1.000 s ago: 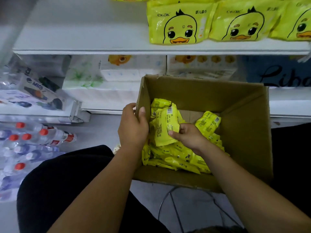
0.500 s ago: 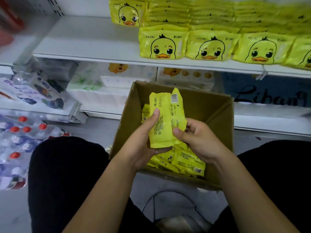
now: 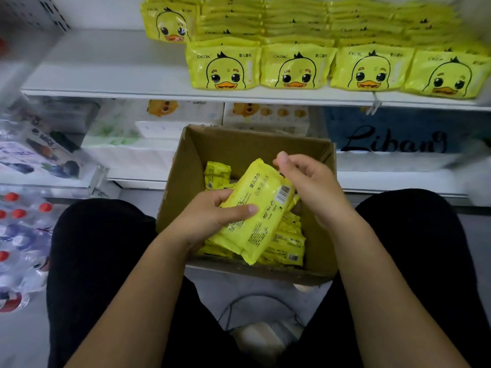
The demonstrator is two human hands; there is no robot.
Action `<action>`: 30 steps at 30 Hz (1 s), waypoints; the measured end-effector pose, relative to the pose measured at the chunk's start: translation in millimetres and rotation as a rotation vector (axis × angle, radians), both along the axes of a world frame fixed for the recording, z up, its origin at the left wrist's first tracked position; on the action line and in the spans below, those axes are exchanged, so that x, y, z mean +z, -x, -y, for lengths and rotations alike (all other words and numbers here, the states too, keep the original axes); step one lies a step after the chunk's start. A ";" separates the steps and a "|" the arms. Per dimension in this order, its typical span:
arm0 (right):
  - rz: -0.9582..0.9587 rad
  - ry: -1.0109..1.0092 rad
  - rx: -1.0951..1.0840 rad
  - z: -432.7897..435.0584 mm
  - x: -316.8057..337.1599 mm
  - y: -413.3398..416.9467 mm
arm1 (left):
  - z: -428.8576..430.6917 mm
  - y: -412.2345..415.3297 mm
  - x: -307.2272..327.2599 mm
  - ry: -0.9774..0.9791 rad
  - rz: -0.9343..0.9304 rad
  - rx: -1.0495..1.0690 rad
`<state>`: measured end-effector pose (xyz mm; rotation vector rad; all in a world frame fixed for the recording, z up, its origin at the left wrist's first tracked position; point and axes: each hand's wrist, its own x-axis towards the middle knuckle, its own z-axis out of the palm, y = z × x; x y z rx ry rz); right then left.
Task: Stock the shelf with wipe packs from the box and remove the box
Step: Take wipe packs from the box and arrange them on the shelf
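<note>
I'm watching the left grip [image 3: 212,216] clasping a yellow wipe pack [image 3: 263,205], thumb across its back, tilted over the cardboard box [image 3: 252,150]. The right grip [image 3: 308,184] is sitting loosely curled at its barcode end; grasping or not, I can't tell.

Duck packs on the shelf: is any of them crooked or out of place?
Nearly all tidy: the front row faces out in a line. One duck pack at the back left stands alone, past the row's left end. Nothing looks torn.

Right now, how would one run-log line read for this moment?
left hand grips yellow plastic wipe pack | right hand at its end, hold unclear | over open brown cardboard box
</note>
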<state>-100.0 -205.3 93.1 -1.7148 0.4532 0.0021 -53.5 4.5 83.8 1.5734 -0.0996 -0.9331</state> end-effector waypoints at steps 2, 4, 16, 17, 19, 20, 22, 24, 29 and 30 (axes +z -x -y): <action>-0.037 0.036 0.080 -1.1 -2.6 1.0 | -1.6 1.7 -1.3 -0.024 0.023 -0.064; -0.026 0.027 0.112 -3.7 -4.6 2.3 | -2.7 2.4 -1.0 -0.034 0.027 -0.081; -0.061 -0.526 -0.346 -8.8 -13.7 -7.6 | -0.8 -1.7 -2.0 0.084 -0.063 0.392; -0.072 -0.558 -0.334 -10.0 -14.2 -7.8 | -0.3 -0.8 -3.3 0.070 -0.032 0.407; -0.092 -0.575 -0.300 -12.0 -14.3 -7.7 | -0.3 1.1 -4.4 0.046 0.014 0.421; -0.095 -0.567 -0.293 -12.5 -14.2 -7.1 | -0.5 1.3 -4.9 0.041 0.025 0.426; -0.077 -0.551 -0.313 -12.1 -14.1 -5.6 | -1.0 0.9 -5.2 0.029 0.027 0.439; -0.043 -0.556 -0.366 -13.0 -13.0 -5.0 | -0.1 0.8 -5.5 0.009 0.051 0.462; 0.080 -0.525 -0.536 -20.9 -13.7 -7.2 | 3.6 -0.7 -2.2 0.013 0.040 0.529; 0.096 -0.518 -0.555 -22.8 -14.2 -7.6 | 4.3 -1.2 -0.8 0.005 0.037 0.550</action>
